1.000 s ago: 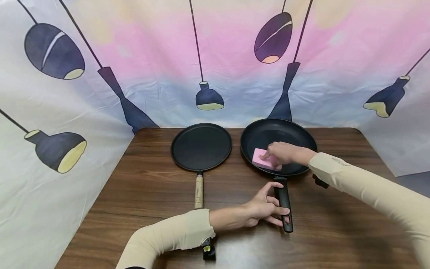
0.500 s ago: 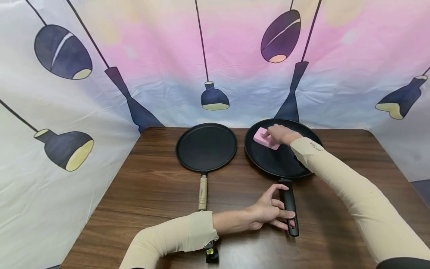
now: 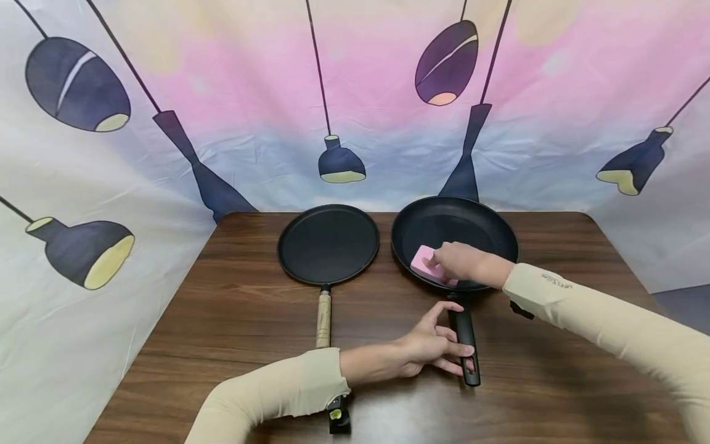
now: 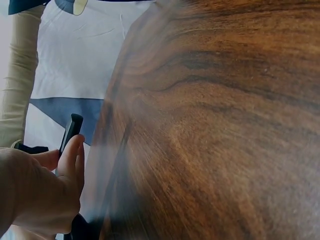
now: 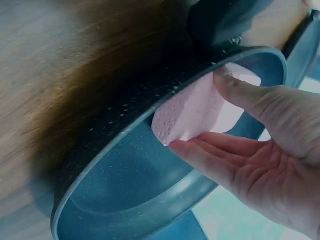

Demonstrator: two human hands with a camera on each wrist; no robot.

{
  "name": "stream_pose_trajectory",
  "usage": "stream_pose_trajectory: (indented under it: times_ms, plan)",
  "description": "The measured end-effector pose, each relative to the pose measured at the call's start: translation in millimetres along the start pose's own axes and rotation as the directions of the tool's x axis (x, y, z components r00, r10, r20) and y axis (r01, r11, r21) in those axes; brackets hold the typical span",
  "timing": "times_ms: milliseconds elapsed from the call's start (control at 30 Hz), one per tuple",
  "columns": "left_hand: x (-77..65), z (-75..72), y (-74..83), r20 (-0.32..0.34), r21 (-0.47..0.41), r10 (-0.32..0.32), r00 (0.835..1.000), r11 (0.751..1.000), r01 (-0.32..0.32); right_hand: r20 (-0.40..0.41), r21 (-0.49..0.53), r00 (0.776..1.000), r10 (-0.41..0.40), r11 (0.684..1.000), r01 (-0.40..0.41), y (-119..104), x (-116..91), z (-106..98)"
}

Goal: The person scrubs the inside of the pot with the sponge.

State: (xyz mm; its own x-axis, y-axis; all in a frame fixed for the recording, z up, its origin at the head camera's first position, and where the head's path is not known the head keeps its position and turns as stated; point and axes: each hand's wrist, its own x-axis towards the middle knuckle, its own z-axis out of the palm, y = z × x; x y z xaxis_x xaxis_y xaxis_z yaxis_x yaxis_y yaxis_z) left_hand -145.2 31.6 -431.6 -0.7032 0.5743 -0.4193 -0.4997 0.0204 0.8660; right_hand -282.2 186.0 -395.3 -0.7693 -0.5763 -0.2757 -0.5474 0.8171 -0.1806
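A black frying pan stands at the back right of the table, its black handle toward the person. My left hand holds that handle, thumb and fingers around it. Inside the pan, at the near left of its floor, is a pink sponge. My right hand pinches the sponge between thumb and fingers. In the right wrist view, the sponge bends in the grip beside the pan's rim. The left wrist view shows the left hand at the handle.
A flat black griddle pan with a wooden handle lies left of the frying pan. Both are on a brown wooden table. A cloth backdrop printed with lamps hangs behind the table.
The right hand with the sponge went from the pan's near side to its far left, then back to the near left. The left hand stays at the handle; the view shifts slightly.
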Motion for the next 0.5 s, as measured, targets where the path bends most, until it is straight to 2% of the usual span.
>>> stream_pose_trajectory:
  times_ms: [67, 200, 367, 500]
  plan:
    - [-1.7, -0.8, -0.6, -0.008, 0.000, 0.005, 1.000, 1.000, -0.005, -0.012, 0.030, 1.000, 0.005, 1.000, -0.005, -0.2, 5.9, -1.5]
    - [-3.5, 1.1, -2.8, -0.018, 0.008, 0.014, 1.000, 1.000, -0.014, 0.003, 0.079, 0.998, 0.058, 0.995, -0.058, 11.2, 30.8, -13.0]
    - [-3.8, 5.3, -5.0, -0.033, 0.011, 0.029, 0.999, 1.000, -0.029, -0.004, 0.152, 0.983, 0.185, 0.971, -0.183, 33.7, 61.9, -28.7]
    - [-3.0, 3.9, -4.4, -0.051, 0.006, 0.030, 0.998, 1.000, -0.030, 0.044, 0.167, 0.973, 0.226, 0.959, -0.230, 42.3, 74.5, -35.0]
